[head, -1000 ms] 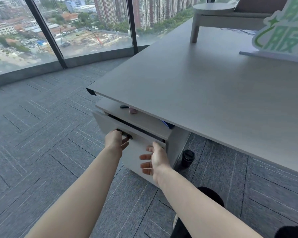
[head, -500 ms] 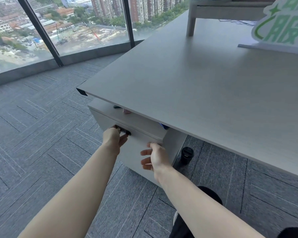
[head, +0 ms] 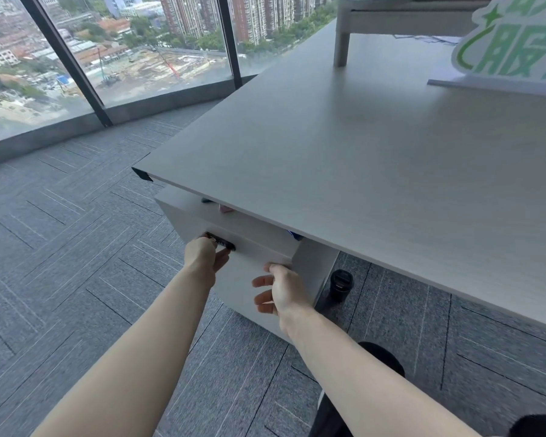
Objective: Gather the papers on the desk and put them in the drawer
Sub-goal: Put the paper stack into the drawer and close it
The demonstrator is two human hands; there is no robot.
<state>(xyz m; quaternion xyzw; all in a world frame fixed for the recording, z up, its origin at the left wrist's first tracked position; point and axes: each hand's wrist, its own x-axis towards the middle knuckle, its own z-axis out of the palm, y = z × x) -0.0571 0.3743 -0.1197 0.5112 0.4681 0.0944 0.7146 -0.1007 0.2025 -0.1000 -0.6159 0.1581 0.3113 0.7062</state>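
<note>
A white drawer cabinet [head: 246, 279] stands under the near left corner of the grey desk [head: 375, 159]. Its top drawer front sits flush with the cabinet. My left hand [head: 204, 255] has its fingers curled into the dark recessed handle [head: 224, 242] of that drawer. My right hand [head: 279, 290] rests with straight fingers flat against the drawer front near its right edge. No papers show near the hands; a few sheets [head: 429, 37] lie far back on the desk under a riser.
A white and green sign [head: 514, 52] stands at the desk's back right, with a pale riser shelf [head: 375, 14] behind it. A black cup [head: 341, 283] sits on the carpet right of the cabinet. Floor-to-ceiling windows [head: 108, 58] are at the left.
The top drawer, slightly open a second ago, has been pushed in flush. Both hands moved forward with it, the left still at the handle.
</note>
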